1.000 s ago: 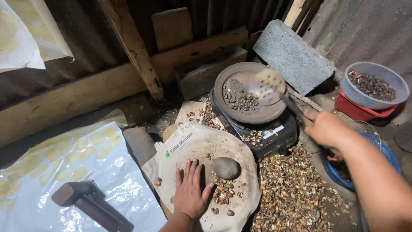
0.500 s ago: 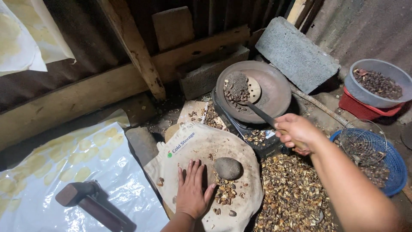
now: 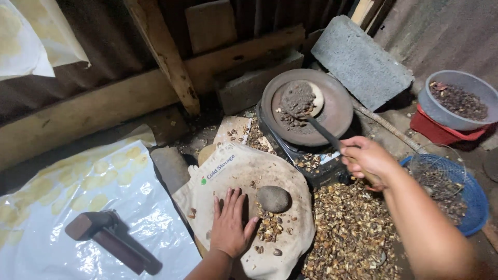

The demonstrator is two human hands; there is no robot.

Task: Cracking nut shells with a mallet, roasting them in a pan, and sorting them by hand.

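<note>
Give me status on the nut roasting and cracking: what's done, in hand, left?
Done, by the look of it: a heap of cracked shells lies on the floor. In hand: the right hand has its grip on a spatula that rests in the round pan on a small batch; the left hand lies flat on the cloth-covered slab beside the round stone. Left: a few nuts by the stone and a grey bowl holding more.

The round pan (image 3: 332, 111) at one o'clock is dull grey-brown, its ladle (image 3: 303, 101) pale tan under grey grit. The cloth (image 3: 244, 176) at six o'clock is beige with green and blue print, the stone (image 3: 274, 198) on it grey. At three o'clock stand a grey bowl (image 3: 469, 111), a red tub (image 3: 433, 132) and a blue basket (image 3: 474, 199). The nut shells (image 3: 353, 233) are mottled brown and tan.
</note>
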